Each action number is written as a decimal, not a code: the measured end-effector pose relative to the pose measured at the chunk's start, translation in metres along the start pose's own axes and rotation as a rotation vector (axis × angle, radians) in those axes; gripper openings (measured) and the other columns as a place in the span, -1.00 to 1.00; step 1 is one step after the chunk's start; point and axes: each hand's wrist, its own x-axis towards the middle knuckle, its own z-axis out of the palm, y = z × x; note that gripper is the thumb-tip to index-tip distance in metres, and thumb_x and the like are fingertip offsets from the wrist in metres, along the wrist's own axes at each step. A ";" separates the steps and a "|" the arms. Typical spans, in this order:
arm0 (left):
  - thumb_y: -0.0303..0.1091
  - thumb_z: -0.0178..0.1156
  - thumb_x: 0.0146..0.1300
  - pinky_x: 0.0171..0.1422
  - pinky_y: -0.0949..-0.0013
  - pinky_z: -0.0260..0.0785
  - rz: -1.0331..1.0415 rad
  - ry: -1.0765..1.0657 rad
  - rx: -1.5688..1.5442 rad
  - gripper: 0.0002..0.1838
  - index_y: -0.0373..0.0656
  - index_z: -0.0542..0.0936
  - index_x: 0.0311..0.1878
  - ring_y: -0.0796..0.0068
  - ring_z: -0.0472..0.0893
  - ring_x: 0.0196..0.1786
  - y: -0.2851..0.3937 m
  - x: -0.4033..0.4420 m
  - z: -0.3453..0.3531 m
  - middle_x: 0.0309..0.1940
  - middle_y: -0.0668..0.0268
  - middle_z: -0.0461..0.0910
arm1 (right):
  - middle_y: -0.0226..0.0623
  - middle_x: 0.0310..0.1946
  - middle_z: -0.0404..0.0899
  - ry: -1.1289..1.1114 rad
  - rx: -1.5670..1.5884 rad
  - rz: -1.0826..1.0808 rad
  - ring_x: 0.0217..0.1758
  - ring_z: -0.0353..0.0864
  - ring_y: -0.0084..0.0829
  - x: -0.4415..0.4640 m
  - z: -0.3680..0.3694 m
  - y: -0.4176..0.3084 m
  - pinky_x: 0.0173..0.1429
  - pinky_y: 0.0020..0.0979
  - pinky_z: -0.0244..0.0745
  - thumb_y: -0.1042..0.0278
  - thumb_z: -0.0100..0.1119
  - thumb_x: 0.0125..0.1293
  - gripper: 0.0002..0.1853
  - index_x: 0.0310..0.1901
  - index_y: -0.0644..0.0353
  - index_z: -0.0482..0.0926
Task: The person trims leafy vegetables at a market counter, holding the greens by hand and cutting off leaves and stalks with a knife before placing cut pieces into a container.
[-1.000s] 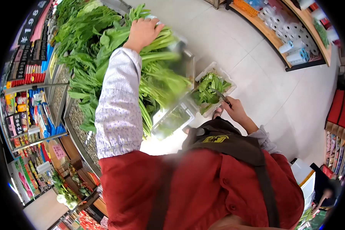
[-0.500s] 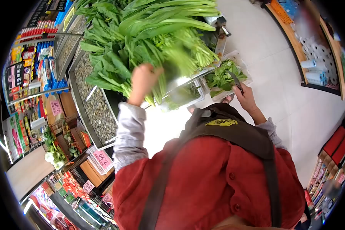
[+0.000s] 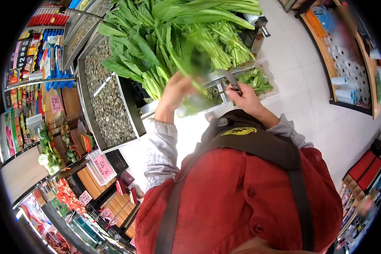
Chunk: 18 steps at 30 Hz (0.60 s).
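My left hand (image 3: 176,92) is closed round a leafy green stalk (image 3: 183,67), whose cut end points toward my right side. My right hand (image 3: 246,100) grips a knife (image 3: 229,77) with a short curved blade, held up close to that stalk's end; I cannot tell whether they touch. Just beyond both hands lies a big pile of leafy greens (image 3: 135,40) with pale stems (image 3: 230,46). Under the hands is a clear plastic bin (image 3: 219,100) with bits of green in it. A second bin of loose leaves (image 3: 254,80) sits to its right.
A metal-edged bed of pebbles (image 3: 108,97) borders the greens on the left. Shelves of packaged goods (image 3: 53,63) and a white basket with a pink price tag (image 3: 101,166) stand further left. Rolls of bags (image 3: 347,59) fill a wooden rack on the right.
My left hand has moved right, drawing a stalk away from the pile. My right hand and knife have come up and left from the leaf bin toward it.
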 end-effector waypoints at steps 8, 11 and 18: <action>-0.38 0.03 0.41 0.14 0.19 0.54 0.125 -0.160 -0.434 -0.62 -0.22 0.34 0.25 0.15 0.58 0.12 -0.014 -0.026 0.032 0.16 -0.09 0.46 | -0.61 -0.48 0.46 -0.003 0.301 -0.005 -0.61 0.26 -0.80 -0.007 0.024 -0.040 -0.54 -0.66 0.14 0.45 0.31 0.22 -0.67 0.01 0.19 0.49; -0.38 0.02 0.41 0.15 0.18 0.53 0.135 -0.197 -0.442 -0.62 -0.22 0.33 0.26 0.13 0.57 0.14 -0.017 -0.034 0.045 0.18 -0.07 0.46 | -0.53 -0.41 0.52 0.049 0.195 -0.003 -0.46 0.38 -0.74 -0.009 0.012 -0.042 -0.38 -0.61 0.27 0.41 0.32 0.20 -0.72 -0.06 0.21 0.56; -0.27 0.20 0.35 -0.13 0.42 0.48 -0.156 -0.374 0.151 -0.68 -0.34 0.54 0.00 0.52 0.60 -0.29 -0.010 -0.072 0.077 -0.22 0.21 0.65 | -0.59 -0.66 0.41 0.008 0.156 0.061 -0.76 0.24 -0.79 -0.027 -0.040 -0.056 -0.72 -0.67 0.10 0.42 0.25 0.30 -0.83 -0.11 0.24 0.58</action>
